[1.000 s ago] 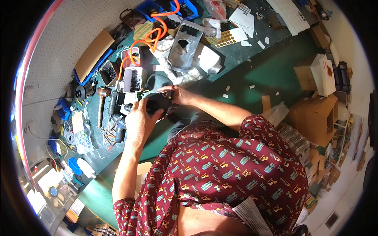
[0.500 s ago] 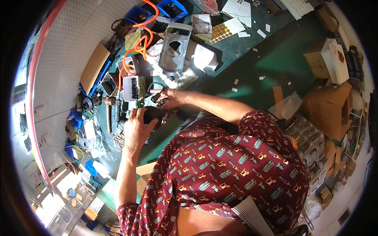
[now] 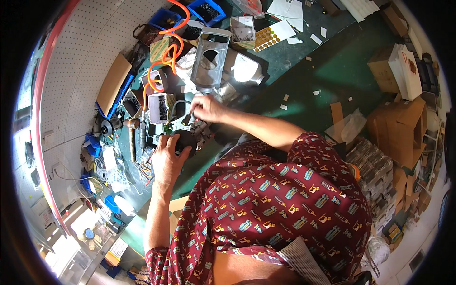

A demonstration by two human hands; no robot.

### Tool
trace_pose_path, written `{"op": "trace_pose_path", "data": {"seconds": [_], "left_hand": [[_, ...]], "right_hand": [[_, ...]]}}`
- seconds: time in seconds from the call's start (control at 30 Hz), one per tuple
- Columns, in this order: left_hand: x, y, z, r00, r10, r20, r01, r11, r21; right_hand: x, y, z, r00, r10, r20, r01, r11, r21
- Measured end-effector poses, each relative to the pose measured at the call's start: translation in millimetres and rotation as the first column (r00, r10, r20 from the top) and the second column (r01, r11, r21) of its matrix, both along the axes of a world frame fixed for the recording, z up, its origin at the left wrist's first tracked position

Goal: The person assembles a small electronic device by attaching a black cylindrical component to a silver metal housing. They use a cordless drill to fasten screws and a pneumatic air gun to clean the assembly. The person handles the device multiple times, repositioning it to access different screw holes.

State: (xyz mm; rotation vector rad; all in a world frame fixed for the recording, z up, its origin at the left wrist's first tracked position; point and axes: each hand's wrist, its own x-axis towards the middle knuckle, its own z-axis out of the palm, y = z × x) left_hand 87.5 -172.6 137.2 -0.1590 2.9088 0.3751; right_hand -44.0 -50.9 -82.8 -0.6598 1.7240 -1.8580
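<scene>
My left hand (image 3: 166,157) is wrapped round the side of a black round part (image 3: 185,144), thumb and fingers gripping its edge. A grey metal piece with several jutting bits (image 3: 201,131) sits right against that part, towards my right hand. My right hand (image 3: 207,109) is closed, fingertips pinched together just above the metal piece. What it pinches is small and dark, and I cannot make it out. Close to these fingertips are a dark connector-like piece (image 3: 186,119) and a curved grey cable (image 3: 175,105).
Beyond my hands stand a grey metal housing (image 3: 205,71) and a bin of small dark parts (image 3: 158,108). An orange coiled hose (image 3: 169,61) hangs over the bench. A hammer (image 3: 132,137) lies left of my hands; cardboard boxes (image 3: 396,126) are at the right.
My right hand has lifted away from the metal piece, moving slightly farther off, and its fingers have drawn together. The left hand keeps hold of the black round part, now more exposed.
</scene>
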Motion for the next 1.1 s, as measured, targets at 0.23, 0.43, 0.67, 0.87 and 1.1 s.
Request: {"op": "trace_pose_path", "data": {"seconds": [0.23, 0.43, 0.67, 0.87, 1.1], "left_hand": [[-1.7, 1.6, -1.4, 1.0, -0.016, -0.009, 0.016, 1.0, -0.006], [-0.5, 1.6, 0.4, 1.0, -0.011, 0.011, 0.011, 1.0, -0.003], [1.3, -1.2, 0.6, 0.999, 0.028, 0.022, -0.029, 0.999, 0.033], [-2.8, -4.8, 3.5, 0.988, 0.093, 0.122, -0.094, 0.996, 0.003], [-16.1, -3.9, 27.6, 0.97, -0.101, 0.22, 0.12, 0.99, -0.073]], "right_hand": [[15.9, -10.9, 32.2, 0.938, 0.156, -0.308, -0.071, 0.96, 0.272], [-4.0, -51.7, 31.7, 0.945, 0.24, 0.223, -0.266, 0.959, 0.094], [5.7, -13.4, 10.4, 0.868, 0.337, -0.364, -0.368, 0.93, -0.018], [41.9, 4.2, -14.4, 0.937, 0.323, -0.137, -0.311, 0.945, 0.098], [44.0, 6.6, -11.6, 0.931, 0.364, -0.01, -0.363, 0.93, 0.063]]}}
